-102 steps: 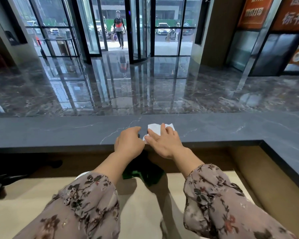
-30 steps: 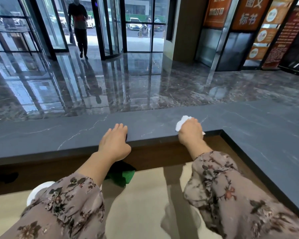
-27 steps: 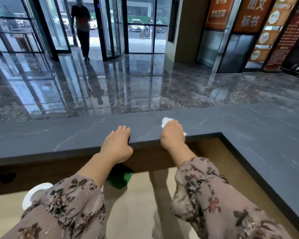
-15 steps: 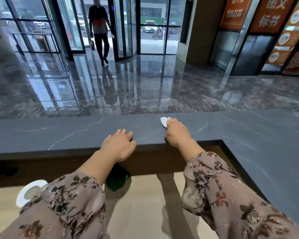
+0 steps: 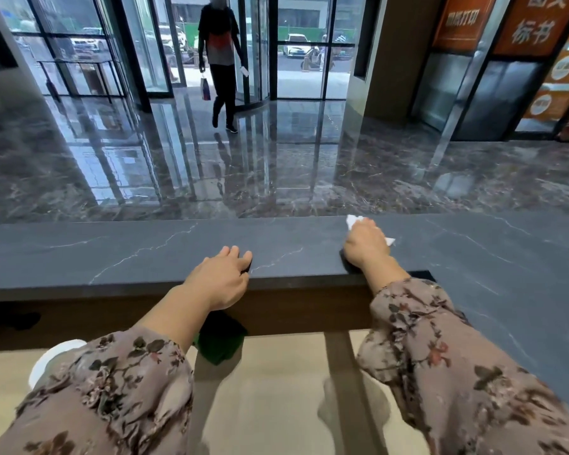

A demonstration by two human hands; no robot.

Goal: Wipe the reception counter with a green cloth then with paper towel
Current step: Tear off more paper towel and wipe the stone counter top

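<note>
The right hand [image 5: 363, 249] curls over a paper towel [image 5: 353, 221] near the far edge of the counter [image 5: 112, 257]; the left hand [image 5: 222, 279] lies flat, fingers loose, on its near edge.

Two hands [image 5: 222, 277] [image 5: 363, 246], one paper towel [image 5: 353, 221], one green cloth [image 5: 220, 343], one counter [image 5: 112, 257].

The right hand [image 5: 365, 247] covers most of the paper towel [image 5: 353, 221]; the left forearm [image 5: 174, 313] overlaps the green cloth [image 5: 222, 343].

Daylight through the glass doors [image 5: 306, 44] glares on the floor [image 5: 276, 165]; edges bow.
</note>
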